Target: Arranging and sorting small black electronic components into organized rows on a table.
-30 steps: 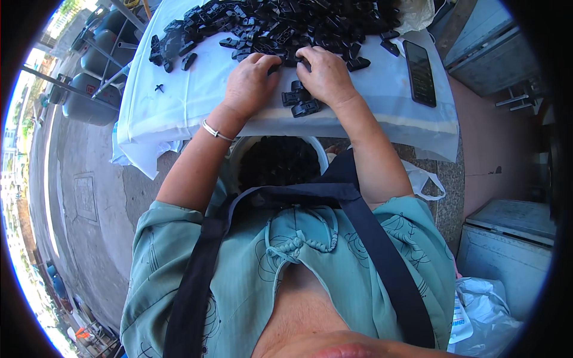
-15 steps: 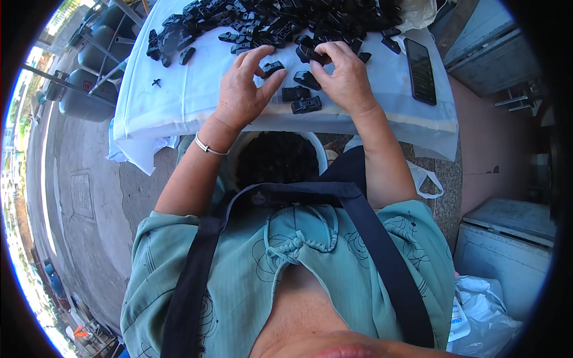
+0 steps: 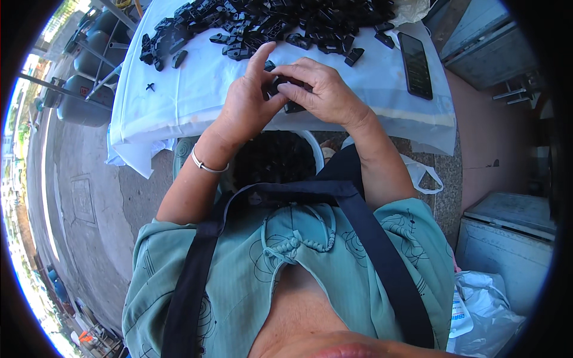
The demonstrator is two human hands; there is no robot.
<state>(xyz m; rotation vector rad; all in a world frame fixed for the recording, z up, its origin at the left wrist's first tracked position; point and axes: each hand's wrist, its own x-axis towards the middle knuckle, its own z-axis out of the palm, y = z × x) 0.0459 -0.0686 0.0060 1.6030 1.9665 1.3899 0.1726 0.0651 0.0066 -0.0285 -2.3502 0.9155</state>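
Observation:
My left hand (image 3: pixel 253 95) and my right hand (image 3: pixel 322 92) meet over the near part of the white-covered table (image 3: pixel 197 95). Between them is a small black plastic part (image 3: pixel 276 88), mostly hidden by the fingers. My left thumb presses on it while the index finger points up and away. The thumb and fingers of my right hand close on it from the other side. Another black part (image 3: pixel 292 107) shows just beneath my right hand. Beyond the hands spreads a large heap of similar black parts (image 3: pixel 268 24).
A tub (image 3: pixel 316 149) filled with black pieces stands below the table edge. A dark phone (image 3: pixel 416 65) lies at the right. A tiny black cross-shaped piece (image 3: pixel 150 87) is at the left. Grey tanks (image 3: pixel 86 98) stand beyond the left side; a metal chest (image 3: pixel 507 238) is at right.
My hands came together from apart. My right hand moved left and nearer, bringing a black part to my left hand. The parts in front of me are now mostly covered.

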